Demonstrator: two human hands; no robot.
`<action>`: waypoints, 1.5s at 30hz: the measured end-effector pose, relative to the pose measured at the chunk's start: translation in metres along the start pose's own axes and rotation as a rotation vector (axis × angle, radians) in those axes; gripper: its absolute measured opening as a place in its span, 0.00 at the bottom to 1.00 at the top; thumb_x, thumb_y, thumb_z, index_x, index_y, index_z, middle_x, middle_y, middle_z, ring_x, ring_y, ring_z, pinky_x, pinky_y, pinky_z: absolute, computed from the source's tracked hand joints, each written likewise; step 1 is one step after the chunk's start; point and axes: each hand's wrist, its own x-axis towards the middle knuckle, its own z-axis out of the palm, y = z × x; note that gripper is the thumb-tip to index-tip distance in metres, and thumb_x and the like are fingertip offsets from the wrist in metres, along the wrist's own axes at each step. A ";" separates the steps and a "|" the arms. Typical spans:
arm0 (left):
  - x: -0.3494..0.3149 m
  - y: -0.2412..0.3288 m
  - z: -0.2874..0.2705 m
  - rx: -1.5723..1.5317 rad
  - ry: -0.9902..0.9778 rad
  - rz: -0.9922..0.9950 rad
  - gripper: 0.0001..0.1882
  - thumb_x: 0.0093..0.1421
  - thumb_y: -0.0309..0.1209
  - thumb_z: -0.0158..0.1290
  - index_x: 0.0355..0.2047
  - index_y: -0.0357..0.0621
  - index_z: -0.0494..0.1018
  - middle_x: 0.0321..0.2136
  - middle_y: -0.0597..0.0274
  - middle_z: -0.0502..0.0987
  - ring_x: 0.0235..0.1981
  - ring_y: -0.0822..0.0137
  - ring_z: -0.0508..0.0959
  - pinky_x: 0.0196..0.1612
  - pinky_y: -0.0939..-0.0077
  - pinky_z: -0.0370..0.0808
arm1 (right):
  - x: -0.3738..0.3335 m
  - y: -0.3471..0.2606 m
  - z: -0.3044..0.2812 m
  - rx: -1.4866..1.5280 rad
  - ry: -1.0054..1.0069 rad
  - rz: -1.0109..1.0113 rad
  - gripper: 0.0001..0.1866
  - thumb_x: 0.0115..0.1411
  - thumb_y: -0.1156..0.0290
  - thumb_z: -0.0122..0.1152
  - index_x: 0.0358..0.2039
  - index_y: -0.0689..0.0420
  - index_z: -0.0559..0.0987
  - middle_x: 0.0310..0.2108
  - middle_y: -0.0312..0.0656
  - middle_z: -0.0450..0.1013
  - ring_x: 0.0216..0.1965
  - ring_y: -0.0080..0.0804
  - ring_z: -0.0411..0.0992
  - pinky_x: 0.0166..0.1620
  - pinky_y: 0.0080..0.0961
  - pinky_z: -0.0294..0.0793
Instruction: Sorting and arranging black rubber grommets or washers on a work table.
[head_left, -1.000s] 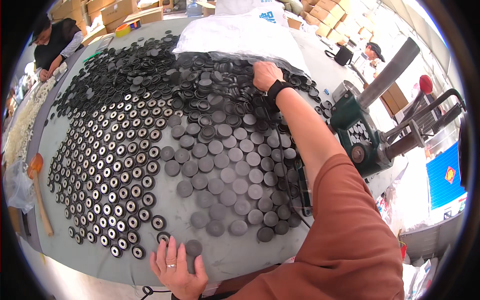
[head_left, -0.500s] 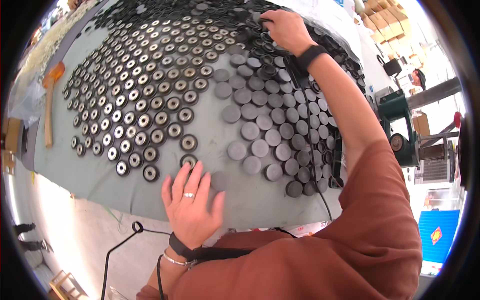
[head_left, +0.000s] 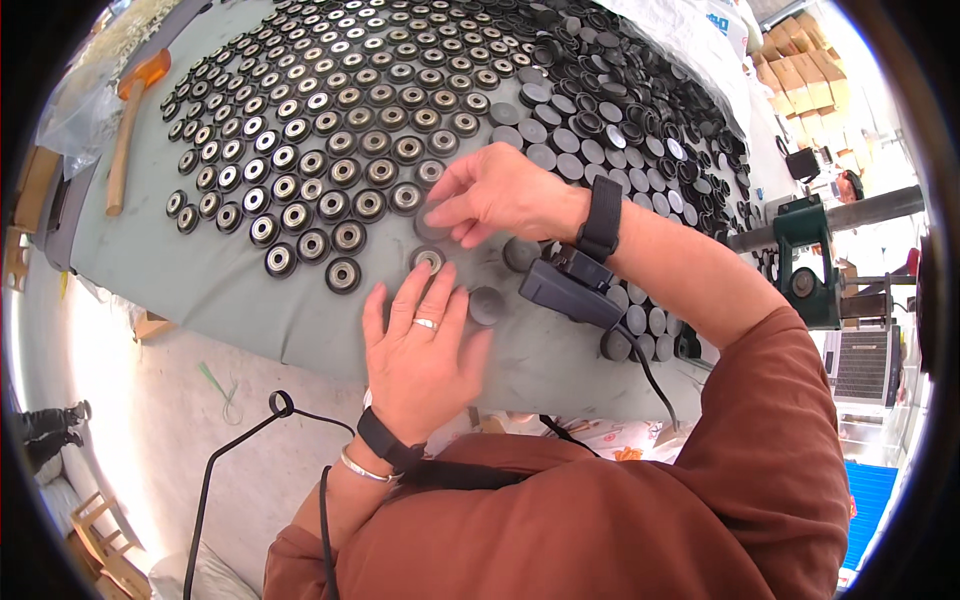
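Note:
My left hand [head_left: 420,345] lies flat on the near part of the table, fingers stretched out. Its fingertips touch a bearing [head_left: 428,261] with a metal centre and black rim. A grey round cap [head_left: 487,306] sits beside its index finger. Just beyond, my right hand [head_left: 500,200] has its fingers pinched on a blurred dark round cap [head_left: 430,224]. Another round cap [head_left: 520,254] lies below the right palm. Many more bearings [head_left: 285,187] spread in rows to the left, and loose grey caps [head_left: 592,151] cover the right side.
A dark box [head_left: 570,292] with a cable hangs at my right wrist. An orange-headed mallet [head_left: 128,130] lies at the left table edge. Black caps pile up [head_left: 650,80] at the far right. Green machinery [head_left: 805,260] stands beyond the table's right side.
My right hand has come back from the far pile to the near middle, with a cap in its fingers. The view has shifted. My left hand stays flat by the nearest bearing.

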 end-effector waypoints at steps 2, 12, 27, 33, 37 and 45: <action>0.000 0.000 -0.001 0.002 -0.002 -0.012 0.18 0.44 0.34 0.57 0.36 0.39 0.74 0.46 0.59 0.71 0.50 0.58 0.67 0.53 0.55 0.57 | 0.002 -0.003 -0.002 -0.017 -0.009 0.022 0.11 0.48 0.71 0.65 0.28 0.65 0.75 0.23 0.38 0.72 0.22 0.20 0.71 0.25 0.15 0.75; 0.001 0.000 0.000 -0.011 -0.005 -0.001 0.18 0.45 0.35 0.57 0.36 0.39 0.74 0.46 0.59 0.71 0.50 0.58 0.67 0.53 0.55 0.57 | 0.005 -0.005 -0.006 -0.334 0.045 0.023 0.15 0.47 0.66 0.67 0.25 0.65 0.74 0.18 0.40 0.70 0.16 0.21 0.69 0.19 0.18 0.72; 0.001 0.011 -0.007 0.139 -0.106 0.072 0.19 0.48 0.32 0.52 0.41 0.36 0.70 0.51 0.51 0.65 0.55 0.48 0.60 0.55 0.48 0.53 | -0.129 0.050 0.005 -1.008 0.417 -0.470 0.16 0.52 0.62 0.56 0.40 0.52 0.71 0.26 0.43 0.67 0.27 0.41 0.71 0.23 0.34 0.70; -0.004 0.017 -0.003 0.122 -0.073 0.173 0.17 0.49 0.29 0.51 0.40 0.33 0.71 0.50 0.50 0.66 0.56 0.48 0.59 0.57 0.46 0.52 | -0.205 0.123 0.044 -0.737 0.679 -0.312 0.11 0.51 0.65 0.58 0.35 0.52 0.73 0.25 0.39 0.66 0.25 0.36 0.70 0.23 0.31 0.69; -0.002 0.027 -0.002 0.225 -0.071 0.228 0.17 0.49 0.28 0.53 0.40 0.34 0.71 0.46 0.52 0.70 0.52 0.52 0.64 0.56 0.47 0.55 | -0.207 0.166 0.040 -0.687 0.955 -0.532 0.08 0.51 0.66 0.58 0.28 0.54 0.70 0.23 0.38 0.63 0.23 0.36 0.67 0.24 0.31 0.67; 0.017 0.045 0.018 0.319 -0.064 0.217 0.19 0.48 0.29 0.55 0.41 0.36 0.70 0.42 0.54 0.72 0.48 0.55 0.68 0.55 0.55 0.59 | -0.184 0.158 0.020 -0.659 0.982 -0.576 0.10 0.47 0.69 0.59 0.29 0.57 0.70 0.30 0.43 0.62 0.33 0.40 0.63 0.35 0.31 0.65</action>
